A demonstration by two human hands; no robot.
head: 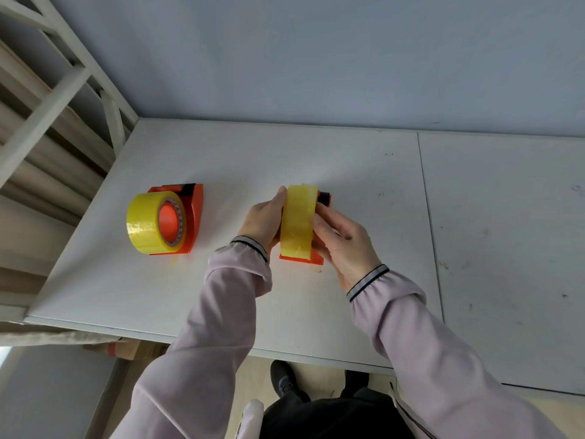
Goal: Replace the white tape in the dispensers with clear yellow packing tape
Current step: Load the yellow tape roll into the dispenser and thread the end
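Two orange dispensers (194, 217) (316, 258), two yellow tape rolls (142, 224) (299, 221), apparently; two hands (264, 220) (343, 245).

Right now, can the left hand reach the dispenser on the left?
Probably yes: the table between the left hand and the left dispenser is bare, but that hand holds the yellow roll.

glossy translucent yellow tape roll (152, 224), smooth orange plastic dispenser (195, 213), matt scuffed white table (316, 160)

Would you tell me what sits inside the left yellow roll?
An orange hub fills the core of the left roll, which is mounted on the orange dispenser lying on the table. The roll hides how the hub joins the dispenser.
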